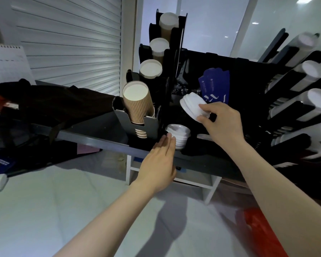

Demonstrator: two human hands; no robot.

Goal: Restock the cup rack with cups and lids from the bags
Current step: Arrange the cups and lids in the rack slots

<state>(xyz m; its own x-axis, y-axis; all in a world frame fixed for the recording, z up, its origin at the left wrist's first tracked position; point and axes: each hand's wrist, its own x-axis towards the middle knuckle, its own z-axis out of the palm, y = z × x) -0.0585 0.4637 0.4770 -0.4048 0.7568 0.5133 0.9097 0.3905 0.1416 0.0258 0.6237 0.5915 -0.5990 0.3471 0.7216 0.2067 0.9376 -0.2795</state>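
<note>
Lids in a white stack [192, 106] sit tilted in the right hand [224, 123], whose thumb and curled fingers clamp the stack's lower edge; it is held in the air in front of the dark middle section of the cup rack [152, 123], just below some blue packets [214, 84]. A second lid stack [180, 134] stands lower down on the grey shelf [100, 140], at the foot of the rack. The left hand [159, 162] reaches up to it with fingers straight and close together, the fingertips touching its left side without curling round anything. Just left of that, the rack's lowest slot holds brown ribbed cups [137, 104] leaning out toward the camera, open mouth up. Three more slots climb above it, each showing a round white end [150, 68]. On the far right, another set of slanted black holders [304, 101] carries rows of white cups, somewhat blurred. A dark bag [54, 102] lies on the shelf to the left, before a white roller shutter [69, 34]. Something red [258, 225] shows on the floor beneath the right forearm.
</note>
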